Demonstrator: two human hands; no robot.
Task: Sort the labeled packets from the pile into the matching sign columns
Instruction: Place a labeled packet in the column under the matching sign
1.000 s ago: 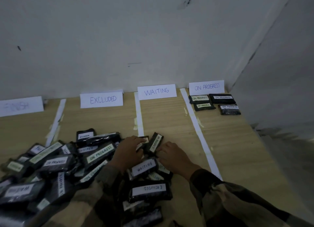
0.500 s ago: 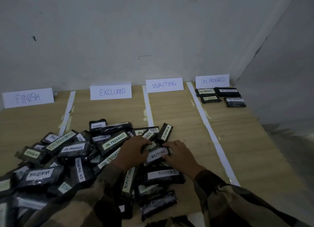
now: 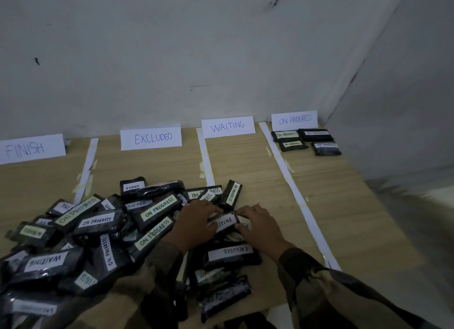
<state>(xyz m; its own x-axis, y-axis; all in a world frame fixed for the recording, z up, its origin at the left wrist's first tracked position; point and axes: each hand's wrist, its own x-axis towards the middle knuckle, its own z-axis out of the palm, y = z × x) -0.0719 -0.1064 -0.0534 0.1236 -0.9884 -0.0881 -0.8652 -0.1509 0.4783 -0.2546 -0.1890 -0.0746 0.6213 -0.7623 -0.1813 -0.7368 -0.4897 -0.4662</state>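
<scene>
A pile of black packets with white and green labels covers the near left of the wooden table. At the pile's right edge, my left hand and my right hand both grip one packet labelled WAITING from either end. Four signs stand along the wall: FINISH, EXCLUDED, WAITING and ON PROGRESS. Several ON PROGRESS packets lie below their sign.
White paper strips divide the table into columns. An EXCLUDED packet lies just below my hands. The wall corner stands at the far right, and the table's right edge drops off beside it.
My hands drew back from the ON PROGRESS packets at the pile's top and closed on the WAITING packet from both ends. The view tilted up and left, showing the FINISH sign fully.
</scene>
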